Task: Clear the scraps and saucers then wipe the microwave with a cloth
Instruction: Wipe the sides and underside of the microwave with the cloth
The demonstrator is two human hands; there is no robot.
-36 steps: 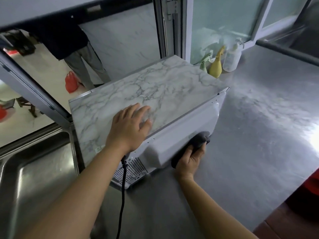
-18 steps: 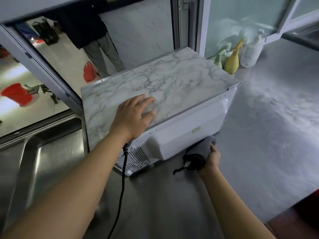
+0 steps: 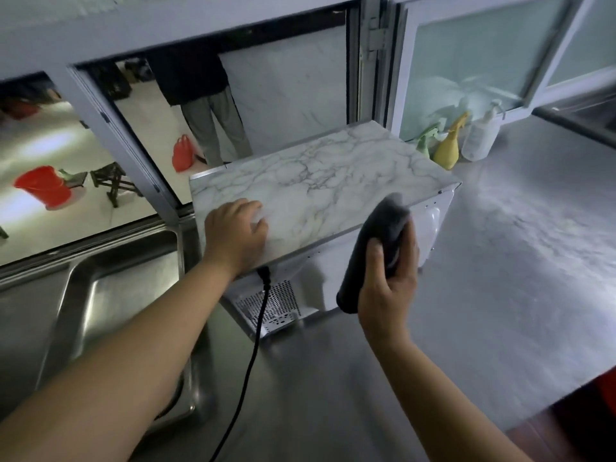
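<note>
The microwave [image 3: 320, 188] stands on the steel counter with its white back panel toward me and a marble-patterned top. My left hand [image 3: 236, 236] lies on the near left part of that top, fingers bent over the surface. My right hand [image 3: 390, 281] grips a dark grey cloth [image 3: 376, 248], bunched into a long roll, held up in the air in front of the back panel's right half. A black power cord [image 3: 256, 325] hangs from the back and runs toward me. No scraps or saucers are in view.
A steel sink [image 3: 100, 315] lies left of the microwave. Three bottles, green [image 3: 425, 145], yellow [image 3: 448, 151] and clear [image 3: 478, 138], stand behind it by the window. A person's legs [image 3: 213, 128] show outside the open hatch. The steel counter [image 3: 500, 278] stretches to the right.
My right hand has lifted the cloth from the counter at the base of the back panel up to the level of the top edge. My left hand stays on the top.
</note>
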